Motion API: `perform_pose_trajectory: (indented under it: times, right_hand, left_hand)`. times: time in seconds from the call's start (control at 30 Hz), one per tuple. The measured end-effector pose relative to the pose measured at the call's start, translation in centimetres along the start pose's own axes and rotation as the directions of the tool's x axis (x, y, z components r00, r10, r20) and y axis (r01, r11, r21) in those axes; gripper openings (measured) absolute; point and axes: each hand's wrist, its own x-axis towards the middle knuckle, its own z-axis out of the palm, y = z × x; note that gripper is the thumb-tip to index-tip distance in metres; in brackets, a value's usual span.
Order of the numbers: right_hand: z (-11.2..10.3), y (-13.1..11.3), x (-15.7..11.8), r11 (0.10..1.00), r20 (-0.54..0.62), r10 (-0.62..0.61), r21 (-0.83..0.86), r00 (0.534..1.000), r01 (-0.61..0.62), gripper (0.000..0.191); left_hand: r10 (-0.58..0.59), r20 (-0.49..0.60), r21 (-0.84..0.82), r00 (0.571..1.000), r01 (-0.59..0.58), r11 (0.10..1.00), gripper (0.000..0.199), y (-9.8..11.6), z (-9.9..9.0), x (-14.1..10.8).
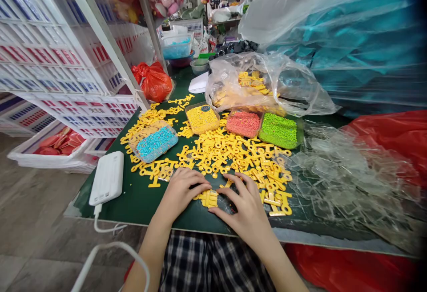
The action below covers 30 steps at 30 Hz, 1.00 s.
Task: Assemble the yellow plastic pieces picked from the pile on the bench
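Note:
Near the front edge of the green table, a small group of yellow plastic pieces [209, 198] lies between my two hands. My left hand [184, 189] touches its left side with thumb and fingertips close together. On the other side, my right hand [240, 198] has its fingers spread, with thumb and fingertips near the group's right edge. Many loose yellow pieces [220, 149] are heaped just beyond. Behind them stand clear trays of blue beads [156, 144], yellow beads [203, 119], pink beads [243, 123] and green beads [279, 129].
A white power bank [107, 177] with a cable lies at the left of the table [140, 203]. Clear plastic pieces [353, 180] pile up at the right. Farther back are a bag of yellow parts [253, 83] and a red bag [156, 83]. White crates [50, 51] stand left.

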Motion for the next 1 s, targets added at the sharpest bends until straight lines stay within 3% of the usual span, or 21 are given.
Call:
perform_pose_trajectory:
  times: [0.4, 0.67, 1.0]
  right_hand:
    - [-0.24, -0.09, -0.06, 0.999, -0.094, -0.042, 0.007, 0.995, 0.043, 0.024]
    - [-0.26, -0.14, -0.04, 0.998, -0.111, -0.039, 0.037, 0.993, 0.043, 0.023]
    - [-0.21, 0.07, 0.00, 0.998, -0.063, -0.050, 0.026, 0.997, 0.052, 0.022]
  left_hand:
    - [-0.101, -0.033, -0.063, 0.994, 0.099, 0.993, 0.023, 0.50, -0.31, -0.21]
    - [-0.165, -0.117, -0.129, 0.979, 0.150, 0.980, 0.019, 0.78, -0.41, -0.29]
    - [-0.133, -0.019, -0.130, 0.991, 0.129, 0.983, 0.022, 0.63, -0.17, -0.32]
